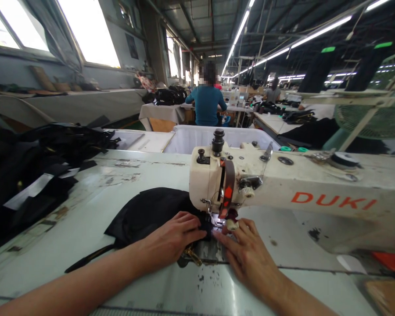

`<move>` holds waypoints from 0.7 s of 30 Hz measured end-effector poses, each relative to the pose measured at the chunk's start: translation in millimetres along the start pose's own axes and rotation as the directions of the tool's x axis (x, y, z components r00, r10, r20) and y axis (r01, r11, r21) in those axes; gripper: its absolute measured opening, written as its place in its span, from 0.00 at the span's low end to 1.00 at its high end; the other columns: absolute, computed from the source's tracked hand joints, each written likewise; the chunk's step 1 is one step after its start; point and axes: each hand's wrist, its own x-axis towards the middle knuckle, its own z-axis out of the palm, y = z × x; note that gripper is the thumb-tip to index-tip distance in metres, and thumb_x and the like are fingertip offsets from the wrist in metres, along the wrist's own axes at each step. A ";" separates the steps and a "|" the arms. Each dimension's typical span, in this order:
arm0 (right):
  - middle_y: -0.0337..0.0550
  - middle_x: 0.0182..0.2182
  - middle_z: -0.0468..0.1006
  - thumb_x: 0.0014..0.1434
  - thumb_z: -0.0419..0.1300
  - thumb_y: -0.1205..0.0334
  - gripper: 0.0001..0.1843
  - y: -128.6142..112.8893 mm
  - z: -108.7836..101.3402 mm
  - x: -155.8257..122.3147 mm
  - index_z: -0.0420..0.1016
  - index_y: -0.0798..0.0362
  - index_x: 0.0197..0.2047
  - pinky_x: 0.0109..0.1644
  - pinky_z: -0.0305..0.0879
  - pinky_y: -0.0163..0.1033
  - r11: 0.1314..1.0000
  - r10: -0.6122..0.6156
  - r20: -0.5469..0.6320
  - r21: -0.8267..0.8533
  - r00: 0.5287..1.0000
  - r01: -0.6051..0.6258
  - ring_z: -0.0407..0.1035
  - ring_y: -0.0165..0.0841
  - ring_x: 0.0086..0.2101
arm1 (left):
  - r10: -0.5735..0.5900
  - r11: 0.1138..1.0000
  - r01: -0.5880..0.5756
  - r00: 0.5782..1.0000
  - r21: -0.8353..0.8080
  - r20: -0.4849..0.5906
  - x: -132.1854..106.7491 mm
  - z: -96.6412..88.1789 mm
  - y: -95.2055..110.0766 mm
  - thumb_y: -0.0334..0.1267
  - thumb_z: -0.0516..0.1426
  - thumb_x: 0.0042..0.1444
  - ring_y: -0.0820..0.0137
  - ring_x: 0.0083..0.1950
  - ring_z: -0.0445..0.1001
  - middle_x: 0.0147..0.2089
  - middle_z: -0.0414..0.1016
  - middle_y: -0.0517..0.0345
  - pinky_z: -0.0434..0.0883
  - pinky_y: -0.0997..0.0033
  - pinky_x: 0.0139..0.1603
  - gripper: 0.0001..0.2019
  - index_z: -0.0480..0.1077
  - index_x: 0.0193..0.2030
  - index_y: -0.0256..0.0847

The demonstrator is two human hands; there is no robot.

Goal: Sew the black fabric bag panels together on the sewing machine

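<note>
1. work table [85,228] is filling most of the view, pale and scuffed. A heap of black pieces [36,175] is lying along its left side, well apart from the hands.
2. sewing machine [316,199], cream, is reaching in from the right, with its head sitting over the middle of the table.
3. black fabric [148,210] is lying flat on the table just left of the machine head, its right edge running in under the head.
4. left hand [171,240] is resting palm-down on the fabric, fingers loose and slightly bent, pressing rather than pinching. right hand [248,256] is lying flat on the table right of the needle area, fingers out straight with the tips touching the fabric edge, gripping nothing.
5. brass fitting [192,256] is poking out just below the left hand, touching the fabric.
6. Risk: fingertips of both hands are sitting just beside the presser foot [217,220], so a tip sliding in with the cloth could get caught. The brass fitting riding under the foot could be hitting the needle. Uneven pressing could be skewing the edge.
7. Hidden: the machine head and fingers are blocking the needle, and I cannot tell if the foot is down. The fitting is too blurred to identify. The bottom edge is cutting off both forearms.
</note>
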 end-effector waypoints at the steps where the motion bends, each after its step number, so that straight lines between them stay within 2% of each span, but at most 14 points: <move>1: 0.46 0.42 0.74 0.60 0.55 0.72 0.22 -0.7 -0.3 0.4 0.72 0.49 0.56 0.54 0.56 0.50 1.000 -0.014 0.005 -0.010 1.000 0.014 0.63 0.40 0.45 | -0.008 1.000 0.008 1.000 0.002 -0.008 -0.1 0.3 0.0 0.26 0.50 0.63 0.59 0.53 0.69 0.50 0.71 0.47 0.63 0.58 0.59 0.17 0.68 0.57 0.39; 4: 0.45 0.44 0.75 0.59 0.54 0.73 0.23 -1.9 -0.8 2.7 0.71 0.49 0.56 0.54 0.55 0.49 0.995 -0.094 0.024 -0.036 0.995 0.095 0.65 0.39 0.45 | -0.015 1.000 0.015 1.000 -0.004 -0.021 0.4 -0.2 1.4 0.26 0.51 0.63 0.61 0.55 0.68 0.53 0.71 0.48 0.61 0.61 0.60 0.16 0.69 0.55 0.40; 8: 0.44 0.40 0.77 0.56 0.52 0.74 0.23 3.6 2.1 6.8 0.74 0.50 0.53 0.50 0.54 0.46 0.963 -0.245 -0.053 -0.130 0.968 0.237 0.68 0.38 0.41 | 0.019 1.000 -0.019 1.000 -0.021 -0.006 2.1 -2.3 1.1 0.27 0.53 0.63 0.64 0.55 0.69 0.51 0.74 0.52 0.59 0.64 0.61 0.13 0.69 0.53 0.40; 11: 0.44 0.40 0.77 0.55 0.51 0.74 0.24 11.1 6.8 7.2 0.74 0.50 0.53 0.51 0.53 0.46 0.934 -0.300 -0.065 -0.223 0.952 0.279 0.70 0.38 0.40 | 0.022 1.000 -0.022 1.000 -0.003 -0.014 3.7 -3.0 -2.8 0.28 0.54 0.63 0.64 0.55 0.70 0.51 0.75 0.51 0.58 0.64 0.61 0.13 0.69 0.53 0.39; 16: 0.45 0.44 0.76 0.56 0.52 0.73 0.27 16.8 15.4 0.4 0.69 0.48 0.59 0.51 0.54 0.46 0.927 -0.253 0.026 -0.278 0.967 0.250 0.69 0.39 0.43 | 0.029 1.000 -0.029 1.000 -0.002 -0.003 7.0 -4.0 -11.8 0.28 0.55 0.63 0.63 0.55 0.70 0.51 0.75 0.51 0.58 0.64 0.61 0.13 0.69 0.53 0.40; 21: 0.48 0.44 0.75 0.57 0.50 0.73 0.27 13.0 26.5 -3.9 0.70 0.48 0.58 0.53 0.52 0.50 0.965 -0.153 -0.057 -0.224 0.987 0.136 0.68 0.40 0.43 | 0.061 0.998 -0.061 0.998 -0.015 0.011 10.2 -11.2 -19.1 0.26 0.54 0.62 0.63 0.55 0.70 0.51 0.75 0.53 0.58 0.64 0.62 0.15 0.70 0.53 0.43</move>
